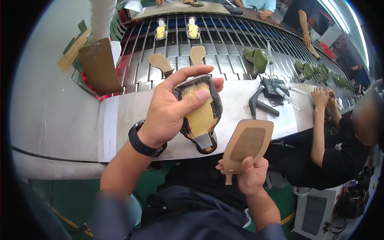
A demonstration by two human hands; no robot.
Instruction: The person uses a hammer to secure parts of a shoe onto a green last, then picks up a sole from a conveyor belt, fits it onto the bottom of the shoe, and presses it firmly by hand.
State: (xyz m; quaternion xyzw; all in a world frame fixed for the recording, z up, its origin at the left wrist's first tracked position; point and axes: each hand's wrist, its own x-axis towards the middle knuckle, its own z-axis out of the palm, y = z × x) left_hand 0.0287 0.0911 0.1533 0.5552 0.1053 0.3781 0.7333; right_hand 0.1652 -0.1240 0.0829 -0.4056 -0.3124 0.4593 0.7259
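Observation:
My left hand [166, 104] is wrapped round a shoe upper on its last [202, 116], held bottom up over the bench edge. Dark, rough margins ring the yellow bottom of the upper, and my thumb presses on that yellow area. In my right hand [254, 176], lower and further right, is a tan shoe sole [249, 136]. A darker patch fills the middle of the sole's face, which is turned up toward me. My thumb lies on the sole's lower part. The sole and the upper are apart.
Past the white bench [132, 120] runs a slatted conveyor [224, 40] carrying lasted uppers, tan soles [197, 55] and green shoes [256, 60]. A hammer [256, 100] lies beside a black block [273, 88] and syringes [289, 99]. Close on my right sits a co-worker [340, 148]. A brown panel [100, 66] stands left.

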